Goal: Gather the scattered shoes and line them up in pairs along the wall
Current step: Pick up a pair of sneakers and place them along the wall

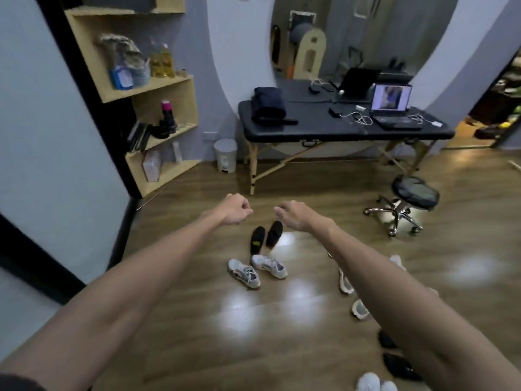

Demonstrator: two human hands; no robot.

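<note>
Shoes scattered on wooden floor (282, 348), none held. Fingers loosely curled, empty, on left hand (235, 209) and right hand (296, 213). Just nearer: black slippers (266, 235), white sneakers (258, 270). More pairs right, under forearm.

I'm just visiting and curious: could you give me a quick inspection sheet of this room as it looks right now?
Surface: glossy wooden floor with light reflections.
Job's things: black slippers side by side; white sneakers near them, angled apart; more shoes partly hidden behind the right arm; white shoes at the bottom edge. None lined up along a wall.
Clutter: stool, bin.
Hands: left hand and right hand reach forward, fingers loosely curled, holding nothing.
Cables: white cables beside the laptops on the black table.
Surroundings: wall shelves, round mirror, doorway at right.
</note>
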